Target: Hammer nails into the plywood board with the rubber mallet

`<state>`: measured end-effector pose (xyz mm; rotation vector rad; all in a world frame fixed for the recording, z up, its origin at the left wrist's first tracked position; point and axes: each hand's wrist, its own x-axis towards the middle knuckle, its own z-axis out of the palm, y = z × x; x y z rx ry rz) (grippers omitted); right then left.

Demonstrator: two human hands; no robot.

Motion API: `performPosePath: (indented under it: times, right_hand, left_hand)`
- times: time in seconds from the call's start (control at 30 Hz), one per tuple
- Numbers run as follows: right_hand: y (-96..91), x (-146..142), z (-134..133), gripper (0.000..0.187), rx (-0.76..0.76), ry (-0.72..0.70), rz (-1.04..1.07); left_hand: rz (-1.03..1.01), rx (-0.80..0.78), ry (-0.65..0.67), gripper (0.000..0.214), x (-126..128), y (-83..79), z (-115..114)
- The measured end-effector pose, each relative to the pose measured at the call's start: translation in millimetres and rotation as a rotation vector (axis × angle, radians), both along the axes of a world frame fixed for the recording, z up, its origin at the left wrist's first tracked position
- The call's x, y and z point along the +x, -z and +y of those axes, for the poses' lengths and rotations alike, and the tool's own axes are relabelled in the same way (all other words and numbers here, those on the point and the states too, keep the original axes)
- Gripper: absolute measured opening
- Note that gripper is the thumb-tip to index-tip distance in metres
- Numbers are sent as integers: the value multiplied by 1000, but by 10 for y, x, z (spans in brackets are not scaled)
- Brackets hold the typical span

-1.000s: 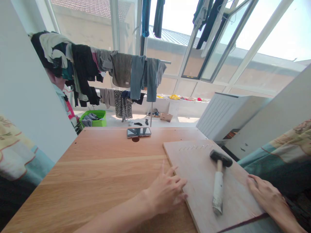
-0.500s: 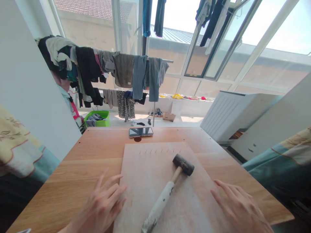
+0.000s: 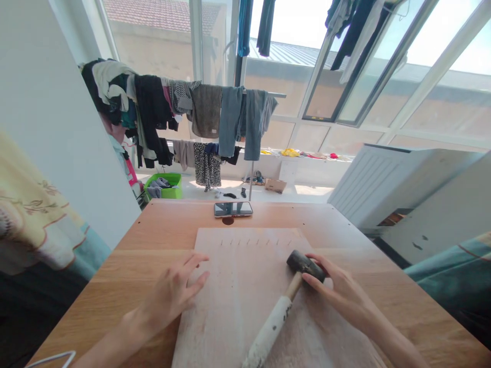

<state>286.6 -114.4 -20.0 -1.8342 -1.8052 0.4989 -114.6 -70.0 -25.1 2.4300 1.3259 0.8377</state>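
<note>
A pale plywood board (image 3: 245, 296) lies on the wooden table (image 3: 153, 240), with a row of small nails standing near its far edge. A mallet (image 3: 286, 301) with a black head and a white-stained handle lies on the board. My left hand (image 3: 174, 291) rests flat with fingers spread on the board's left edge. My right hand (image 3: 337, 289) touches the mallet's black head, its fingers curled lightly against it.
A phone (image 3: 233, 208) lies at the table's far edge. Beyond stand a rack of hanging clothes (image 3: 184, 107), a green basket (image 3: 163, 185) and big windows. White panels (image 3: 383, 179) lean at the right, a white panel (image 3: 46, 133) at the left.
The board has stayed centred in front of me after sliding left earlier. My right hand moved from the board's right side up to the mallet head. My left hand shifted slightly forward.
</note>
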Motion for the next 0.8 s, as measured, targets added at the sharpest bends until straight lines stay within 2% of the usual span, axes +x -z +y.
performPosePath:
  times: [0.13,0.23,0.3,0.4,0.5,0.6,0.7,0.8]
  right_hand:
    - [-90,229,84,49,-22,-6,21]
    - [-241,217,332,49,10,11,-61]
    - [-326,152,555,45,8,-2,-104]
    - [-374,30,875,30,-43,-66,-182]
    - [-362,-95,1074,15,-112,-150,-267]
    - [-372,-217,1136,19,-144,-200,-345]
    - [-416,-346,1125,10,-138,-218,-384]
    - [-442,-475,1104,17,-139,-242,-412]
  left_hand:
    - [-152,-165,-61,28,198,-34,437]
    - [-232,-244,-12,32,361,-20,709]
    - [-257,-288,33,32,435,-1,813]
    - [-335,-361,69,32,479,19,852]
    - [-453,-391,36,33,482,20,817]
    - [-425,-404,37,33,509,18,790]
    - [-334,-387,78,26,584,26,806]
    - [-306,-354,118,18,666,32,844]
